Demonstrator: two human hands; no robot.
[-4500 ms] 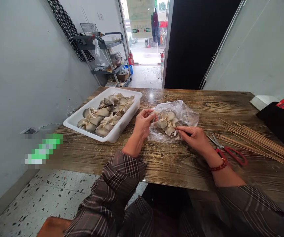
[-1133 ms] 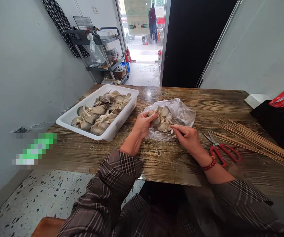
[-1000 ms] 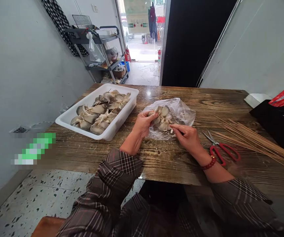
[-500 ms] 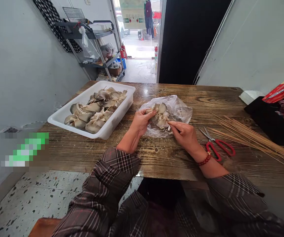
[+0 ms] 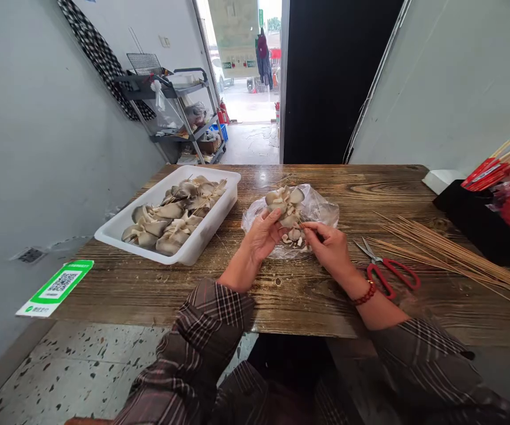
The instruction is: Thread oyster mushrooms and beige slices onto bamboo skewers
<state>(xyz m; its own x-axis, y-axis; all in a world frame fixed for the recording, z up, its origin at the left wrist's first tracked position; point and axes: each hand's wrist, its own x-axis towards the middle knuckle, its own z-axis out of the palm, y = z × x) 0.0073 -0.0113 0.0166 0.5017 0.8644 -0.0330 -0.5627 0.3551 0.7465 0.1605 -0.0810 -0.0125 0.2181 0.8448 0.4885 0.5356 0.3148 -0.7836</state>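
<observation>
Over the table (image 5: 290, 301) and plastic bag (image 5: 323, 211), our left hand (image 5: 259, 239) and right hand (image 5: 330, 248) grip mushrooms (image 5: 282, 200) and, we think, a skewer (image 5: 300, 224), in that order; pushing crooked or squeezing hard could tear those mushrooms, tbh.

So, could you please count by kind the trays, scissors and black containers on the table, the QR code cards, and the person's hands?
White tray: 1
Red-handled scissors: 1 pair
Black container: 1
QR code card: 1
Left hand and right hand: 2
Total: 6
</observation>
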